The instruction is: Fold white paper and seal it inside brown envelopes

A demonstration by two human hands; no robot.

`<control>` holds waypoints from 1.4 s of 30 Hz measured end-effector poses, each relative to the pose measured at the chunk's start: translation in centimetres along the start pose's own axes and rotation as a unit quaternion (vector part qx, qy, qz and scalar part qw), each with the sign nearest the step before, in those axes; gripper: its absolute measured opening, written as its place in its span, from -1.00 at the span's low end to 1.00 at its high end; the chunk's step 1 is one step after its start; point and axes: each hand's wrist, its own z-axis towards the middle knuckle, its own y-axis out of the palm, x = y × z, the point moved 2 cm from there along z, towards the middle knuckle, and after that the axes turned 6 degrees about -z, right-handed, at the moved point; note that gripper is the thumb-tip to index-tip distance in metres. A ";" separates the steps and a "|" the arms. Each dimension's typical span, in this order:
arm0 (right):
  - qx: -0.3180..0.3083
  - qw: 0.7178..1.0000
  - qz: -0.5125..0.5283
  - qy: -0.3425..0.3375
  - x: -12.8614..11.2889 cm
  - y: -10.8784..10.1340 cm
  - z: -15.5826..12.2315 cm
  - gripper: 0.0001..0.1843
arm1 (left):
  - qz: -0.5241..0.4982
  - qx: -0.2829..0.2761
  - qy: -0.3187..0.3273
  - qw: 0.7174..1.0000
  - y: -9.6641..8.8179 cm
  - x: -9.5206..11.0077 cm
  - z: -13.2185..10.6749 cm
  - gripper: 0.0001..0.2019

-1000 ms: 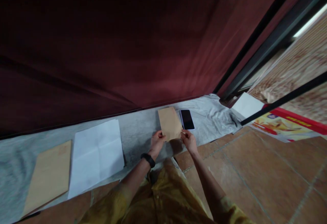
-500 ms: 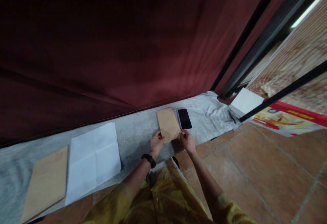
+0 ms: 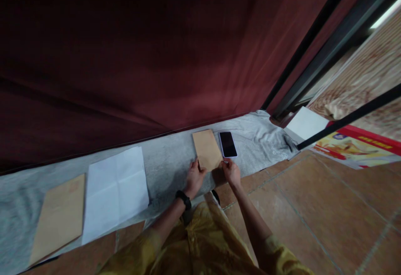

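No wording can be read. Yellow lettering (image 3: 374, 142) runs along the red band (image 3: 347, 132) of a colourful printed panel (image 3: 360, 149) at the right, too blurred to make out, and a small blue emblem (image 3: 339, 137) just below that band is equally unclear. A faint reddish mark (image 3: 74, 187) near the upper right corner of the large brown envelope (image 3: 59, 214) at the far left is illegible too
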 end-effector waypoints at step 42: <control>0.025 0.998 0.047 -0.017 -0.5 -0.3 -2.2 -0.30 | 0.334 -0.119 0.109 0.929 -2.9 2.3 -3.2 -0.49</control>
